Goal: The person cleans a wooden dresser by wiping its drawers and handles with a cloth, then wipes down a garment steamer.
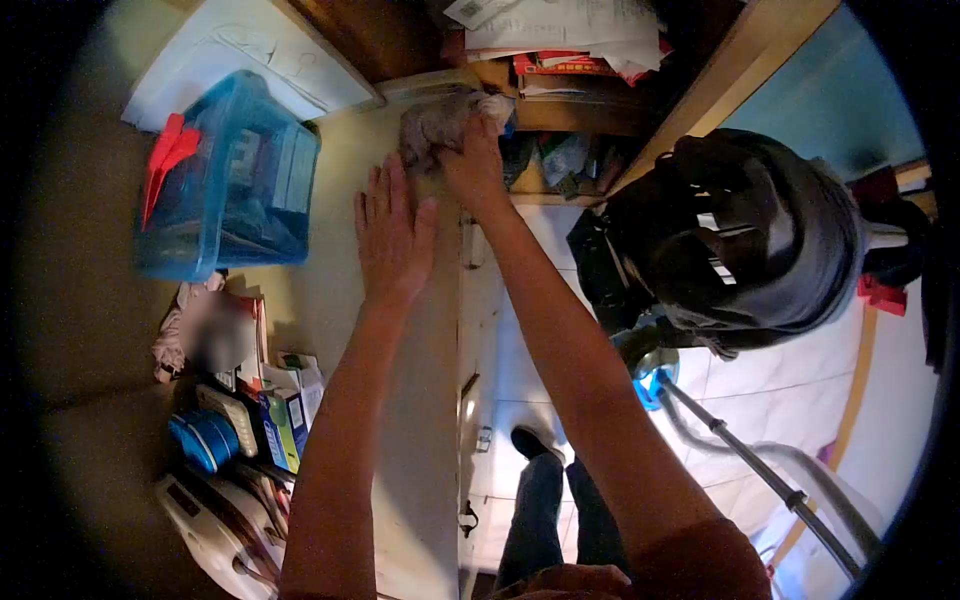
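My right hand [474, 168] presses a crumpled greyish cloth [432, 124] onto the far end of a pale desk top [415, 450], close to the shelf. The cloth bunches ahead of its fingers and partly hides them. Flat on the same surface, my left hand [393, 232] rests with its fingers stretched out, just short of the cloth and holding nothing.
A blue plastic box [225, 190] with a red folded paper shape [168, 165] stands at left. Below it are small boxes [285, 410] and a blue round case [205, 440]. Right of the desk are a dark garment-draped chair [750, 240] and a vacuum cleaner tube [740, 450].
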`<state>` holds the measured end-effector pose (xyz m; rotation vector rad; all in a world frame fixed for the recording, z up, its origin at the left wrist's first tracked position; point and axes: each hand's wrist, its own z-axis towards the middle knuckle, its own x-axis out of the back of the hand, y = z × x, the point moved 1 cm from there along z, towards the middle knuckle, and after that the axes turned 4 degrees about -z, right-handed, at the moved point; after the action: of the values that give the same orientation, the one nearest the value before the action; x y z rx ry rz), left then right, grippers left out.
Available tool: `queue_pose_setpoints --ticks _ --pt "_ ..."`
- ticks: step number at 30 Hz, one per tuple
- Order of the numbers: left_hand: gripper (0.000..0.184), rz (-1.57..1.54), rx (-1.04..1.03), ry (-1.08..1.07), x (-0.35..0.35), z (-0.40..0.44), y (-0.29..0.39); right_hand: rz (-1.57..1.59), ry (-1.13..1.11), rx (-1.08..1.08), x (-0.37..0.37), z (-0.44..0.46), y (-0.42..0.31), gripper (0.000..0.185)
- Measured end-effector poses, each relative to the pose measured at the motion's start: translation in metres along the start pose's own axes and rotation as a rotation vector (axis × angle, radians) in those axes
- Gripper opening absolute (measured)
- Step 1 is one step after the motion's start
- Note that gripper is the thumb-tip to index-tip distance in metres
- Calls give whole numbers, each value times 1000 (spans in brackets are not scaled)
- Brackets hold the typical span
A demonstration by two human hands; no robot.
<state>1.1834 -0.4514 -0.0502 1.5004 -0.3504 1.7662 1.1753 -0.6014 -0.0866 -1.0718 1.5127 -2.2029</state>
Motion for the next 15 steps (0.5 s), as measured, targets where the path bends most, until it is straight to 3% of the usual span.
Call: queue_pose_setpoints --ticks 1,3,8,10,14,15 --pt "64 13 -7 -7 1 4 -2 154 -59 42 7 -4 -2 68" --pt "64 -153 2 -10 3 1 -4 155 -104 42 15 -41 0 71" --pt "65 -140 0 -48 5 4 0 123 -103 -42 24 -46 -15 72" --pt "64 -124 -33 -52 4 3 -5 503 -77 -130 25 -3 -10 71" --pt "63 -156 20 -85 6 4 0 607 -124 -139 12 -3 27 68" --pt "62 -221 32 -82 7 6 0 694 -106 -229 8 -7 38 65"
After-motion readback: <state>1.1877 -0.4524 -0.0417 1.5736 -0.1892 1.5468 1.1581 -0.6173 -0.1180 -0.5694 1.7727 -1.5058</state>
